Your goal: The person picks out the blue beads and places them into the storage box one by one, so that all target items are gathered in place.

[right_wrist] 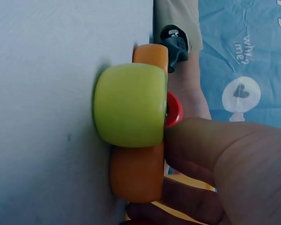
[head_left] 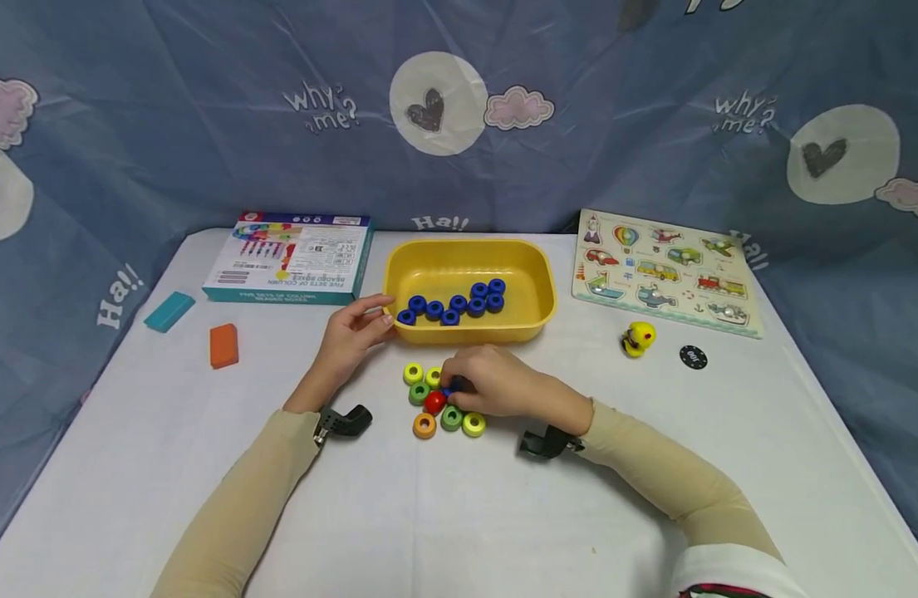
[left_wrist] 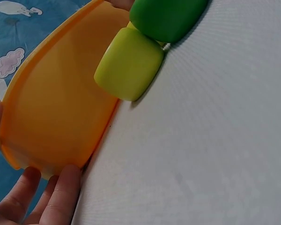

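Note:
My left hand [head_left: 348,336] holds the left front corner of a yellow plastic tray [head_left: 469,334], its fingertips against the wall and rim. Several blue ring-shaped beads [head_left: 434,311] lie inside the tray. In front of it, my right hand [head_left: 496,384] pinches a blue bead [head_left: 448,392], mostly hidden by the fingers, among loose beads on the table. Around that hand are a red bead [head_left: 434,403], green beads [head_left: 419,394], yellow beads [head_left: 473,424] and an orange bead [head_left: 424,426]. A yellow-green bead [right_wrist: 130,105] looms close in the right wrist view, beside the thumb.
Behind the left hand lies a flat bead-set box [head_left: 290,257], with a blue block [head_left: 169,312] and an orange block [head_left: 223,345] nearby. At right are a wooden picture puzzle [head_left: 664,270], a small yellow duck [head_left: 639,339] and a black chip [head_left: 694,357].

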`<state>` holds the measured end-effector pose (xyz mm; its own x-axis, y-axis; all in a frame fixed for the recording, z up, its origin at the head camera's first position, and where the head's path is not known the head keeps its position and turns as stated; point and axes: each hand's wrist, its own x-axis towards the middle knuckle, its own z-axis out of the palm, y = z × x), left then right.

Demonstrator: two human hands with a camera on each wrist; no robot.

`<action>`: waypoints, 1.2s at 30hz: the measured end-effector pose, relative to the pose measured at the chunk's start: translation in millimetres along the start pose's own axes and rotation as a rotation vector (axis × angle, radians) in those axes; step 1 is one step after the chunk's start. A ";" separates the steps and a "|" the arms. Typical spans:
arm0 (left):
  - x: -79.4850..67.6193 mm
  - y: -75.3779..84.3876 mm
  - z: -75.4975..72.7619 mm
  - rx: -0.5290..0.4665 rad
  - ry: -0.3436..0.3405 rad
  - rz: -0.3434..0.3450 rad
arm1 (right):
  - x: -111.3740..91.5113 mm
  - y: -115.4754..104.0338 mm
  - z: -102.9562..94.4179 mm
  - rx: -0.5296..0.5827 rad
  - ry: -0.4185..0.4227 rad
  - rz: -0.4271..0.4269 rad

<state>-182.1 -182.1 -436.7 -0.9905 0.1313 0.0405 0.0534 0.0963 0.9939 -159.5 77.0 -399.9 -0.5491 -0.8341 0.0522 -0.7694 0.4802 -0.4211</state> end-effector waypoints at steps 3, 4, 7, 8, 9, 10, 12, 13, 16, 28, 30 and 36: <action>-1.4 0.0 0.9 0.012 0.005 -0.015 | -1.6 -3.5 -7.1 0.032 0.024 0.001; -1.8 -0.2 1.2 0.016 0.007 -0.018 | -2.3 -4.7 -11.9 0.043 0.032 -0.001; -1.5 -0.1 1.9 0.015 0.007 -0.016 | -4.1 -5.8 -34.1 0.063 0.084 0.005; -1.1 -0.1 1.9 0.012 0.007 -0.012 | -4.2 -3.8 -42.3 0.059 0.105 0.017; -0.5 -0.4 1.9 0.009 0.006 -0.005 | -3.9 -0.5 -50.5 0.052 0.130 0.039; -0.1 -0.6 1.9 0.006 0.006 0.000 | -3.3 3.9 -58.3 0.037 0.158 0.075; 0.5 -0.9 2.0 0.000 0.008 0.006 | -1.0 16.0 -69.6 0.010 0.213 0.188; 0.5 -1.1 2.0 -0.002 0.009 0.006 | 0.6 22.9 -72.9 -0.004 0.227 0.258; -0.6 -0.9 2.7 -0.002 0.011 -0.001 | 6.3 42.2 -74.4 -0.049 0.207 0.470; -3.2 1.5 2.2 0.003 0.015 -0.017 | 24.4 65.5 -61.7 -0.077 0.045 0.687; -3.4 1.5 2.6 -0.004 0.013 -0.018 | 24.3 65.9 -61.8 -0.064 0.035 0.687; -3.0 0.7 3.7 -0.010 0.006 -0.009 | 22.4 67.9 -60.6 -0.059 0.056 0.672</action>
<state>-178.6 -178.8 -436.5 -0.9917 0.1241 0.0321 0.0432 0.0873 0.9952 -243.8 107.4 -372.5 -0.9294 -0.3344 -0.1562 -0.2703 0.9049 -0.3288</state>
